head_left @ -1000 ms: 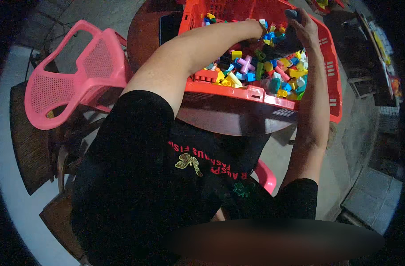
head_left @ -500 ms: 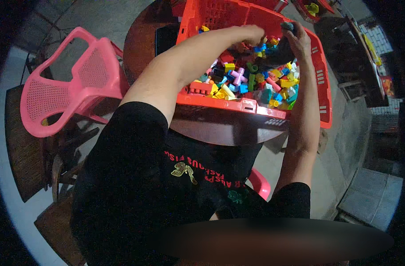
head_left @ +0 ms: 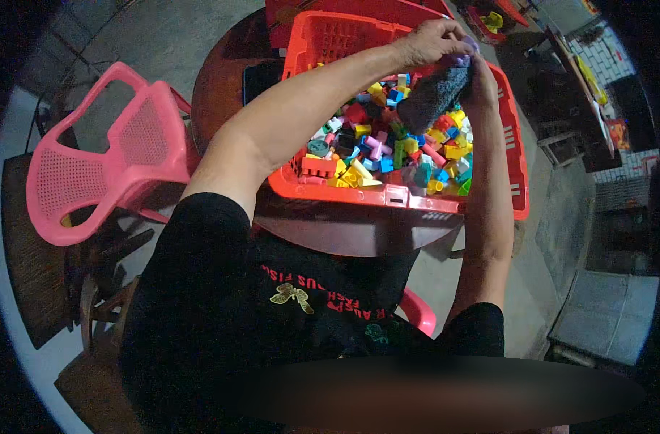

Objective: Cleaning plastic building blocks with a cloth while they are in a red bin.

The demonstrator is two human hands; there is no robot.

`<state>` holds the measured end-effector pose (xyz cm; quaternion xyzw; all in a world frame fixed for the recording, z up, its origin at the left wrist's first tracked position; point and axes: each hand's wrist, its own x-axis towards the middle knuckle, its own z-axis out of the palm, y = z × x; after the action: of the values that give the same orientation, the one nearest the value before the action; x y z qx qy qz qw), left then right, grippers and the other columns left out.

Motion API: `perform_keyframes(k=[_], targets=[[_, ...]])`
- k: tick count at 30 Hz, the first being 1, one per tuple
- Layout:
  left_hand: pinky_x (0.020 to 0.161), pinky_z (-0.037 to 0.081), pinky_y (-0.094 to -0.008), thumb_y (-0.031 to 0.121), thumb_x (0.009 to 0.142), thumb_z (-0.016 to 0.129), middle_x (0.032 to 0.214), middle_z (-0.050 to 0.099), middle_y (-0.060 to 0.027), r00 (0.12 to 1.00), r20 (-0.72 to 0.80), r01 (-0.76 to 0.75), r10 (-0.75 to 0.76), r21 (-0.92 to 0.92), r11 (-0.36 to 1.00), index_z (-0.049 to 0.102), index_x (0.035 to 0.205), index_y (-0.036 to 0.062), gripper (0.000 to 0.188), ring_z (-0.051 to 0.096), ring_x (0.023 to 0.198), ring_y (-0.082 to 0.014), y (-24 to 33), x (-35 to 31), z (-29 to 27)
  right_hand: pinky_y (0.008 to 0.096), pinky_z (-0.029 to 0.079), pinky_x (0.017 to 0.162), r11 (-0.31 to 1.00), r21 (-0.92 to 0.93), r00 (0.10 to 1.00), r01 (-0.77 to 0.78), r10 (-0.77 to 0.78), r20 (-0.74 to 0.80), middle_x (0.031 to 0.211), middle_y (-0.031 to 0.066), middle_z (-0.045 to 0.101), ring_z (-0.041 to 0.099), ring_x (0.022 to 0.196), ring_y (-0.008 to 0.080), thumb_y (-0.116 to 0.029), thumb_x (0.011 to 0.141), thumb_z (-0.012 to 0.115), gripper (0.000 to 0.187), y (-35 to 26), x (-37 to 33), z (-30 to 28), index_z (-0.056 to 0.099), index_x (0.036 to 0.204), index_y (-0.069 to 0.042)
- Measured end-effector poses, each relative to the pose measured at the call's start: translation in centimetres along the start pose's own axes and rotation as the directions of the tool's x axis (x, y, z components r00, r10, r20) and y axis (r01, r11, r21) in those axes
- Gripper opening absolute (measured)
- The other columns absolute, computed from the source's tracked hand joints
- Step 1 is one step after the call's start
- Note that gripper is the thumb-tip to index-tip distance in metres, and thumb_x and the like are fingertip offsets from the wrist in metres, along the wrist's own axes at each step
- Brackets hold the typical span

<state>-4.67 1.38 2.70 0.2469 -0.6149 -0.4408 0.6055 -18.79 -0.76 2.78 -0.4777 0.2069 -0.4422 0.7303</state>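
A red plastic basket [head_left: 330, 191] holds a heap of colourful toy building blocks [head_left: 377, 148]. Above its far right part, both hands meet. My right hand [head_left: 483, 83] is closed on a dark grey, fuzzy-looking cloth or bag [head_left: 445, 94], which hangs down over the blocks. At the top of that cloth, my left hand [head_left: 435, 45] has its fingers pinched together. A small light purple piece [head_left: 460, 61] shows at these fingertips, partly covered by them. The right fingers are largely hidden behind the cloth and the purple piece.
The basket stands on a round dark table [head_left: 221, 94]. A pink plastic armchair [head_left: 105, 155] is at the left. Dark wooden furniture [head_left: 572, 72] is at the far right, with a grey box [head_left: 605, 318] lower down.
My left hand has lifted from the blocks and moved right to meet my right hand. A purple piece now shows at its fingers. The dark cloth is now more visible.
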Motion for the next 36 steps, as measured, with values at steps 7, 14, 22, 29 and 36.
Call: perform_keyframes(k=[7, 14, 22, 29, 36], targets=[[0.072, 0.046, -0.0373, 0.030, 0.072, 0.064, 0.082, 0.058, -0.0101, 0.813, 0.104, -0.440, 0.572, 0.754, 0.488, 0.059, 0.087, 0.0119, 0.025, 0.058, 0.079, -0.0283, 2.9, -0.1, 2.2, 0.0335, 0.045, 0.084, 0.973, 0.067, 0.969, 0.223, -0.229, 0.092, 0.103, 0.0083, 0.056, 0.055, 0.095, 0.0200, -0.031, 0.089, 0.039, 0.033, -0.8, -0.5, 0.0, 0.050, 0.107, -0.005], [0.070, 0.048, -0.0361, 0.019, 0.080, 0.054, 0.084, 0.063, -0.0103, 0.869, -0.473, -0.052, 0.149, 0.212, 0.976, 0.059, 0.086, 0.0037, 0.018, 0.061, 0.076, -0.0227, -2.8, 1.4, -2.2, 0.0342, 0.045, 0.081, 0.417, -0.708, 0.800, 0.570, -0.480, 0.361, 0.103, 0.0097, 0.054, 0.054, 0.095, 0.0252, -0.010, 0.073, 0.062, 0.047, 1.6, -0.4, 3.0, 0.046, 0.117, -0.007], [0.069, 0.048, -0.0404, 0.017, 0.083, 0.048, 0.080, 0.061, -0.0076, 0.890, -0.411, 0.034, -0.199, -0.376, 0.926, 0.059, 0.083, 0.0088, 0.014, 0.060, 0.073, -0.0213, -0.1, 0.5, 1.2, 0.0343, 0.047, 0.078, 0.140, -0.771, 0.644, 0.621, -0.652, 0.400, 0.094, 0.0104, 0.056, 0.058, 0.087, 0.0281, -0.001, 0.071, 0.063, 0.051, -0.7, -0.9, 2.0, 0.046, 0.118, -0.007], [0.072, 0.044, -0.0375, 0.028, 0.073, 0.063, 0.085, 0.053, -0.0052, 0.720, 0.290, -0.565, 0.630, 0.773, 0.290, 0.059, 0.086, 0.0196, 0.016, 0.054, 0.081, -0.0263, 2.0, -0.4, 1.7, 0.0380, 0.041, 0.089, 0.984, 0.092, 0.988, 0.156, -0.154, -0.021, 0.109, 0.0083, 0.057, 0.053, 0.101, 0.0228, -0.037, 0.091, 0.038, 0.040, -0.5, -0.6, 0.3, 0.050, 0.114, -0.006], [0.063, 0.047, -0.0280, 0.017, 0.078, 0.062, 0.078, 0.056, -0.0033, 0.968, 0.015, -0.228, 0.249, 0.461, 0.858, 0.056, 0.092, 0.0079, 0.017, 0.056, 0.070, -0.0146, -0.7, 0.7, -0.7, 0.0346, 0.043, 0.086, 0.998, 0.046, 0.986, 0.052, -0.059, 0.158, 0.108, 0.0113, 0.055, 0.053, 0.100, 0.0217, -0.034, 0.090, 0.042, 0.038, -0.5, -0.9, 0.7, 0.048, 0.114, -0.006]])
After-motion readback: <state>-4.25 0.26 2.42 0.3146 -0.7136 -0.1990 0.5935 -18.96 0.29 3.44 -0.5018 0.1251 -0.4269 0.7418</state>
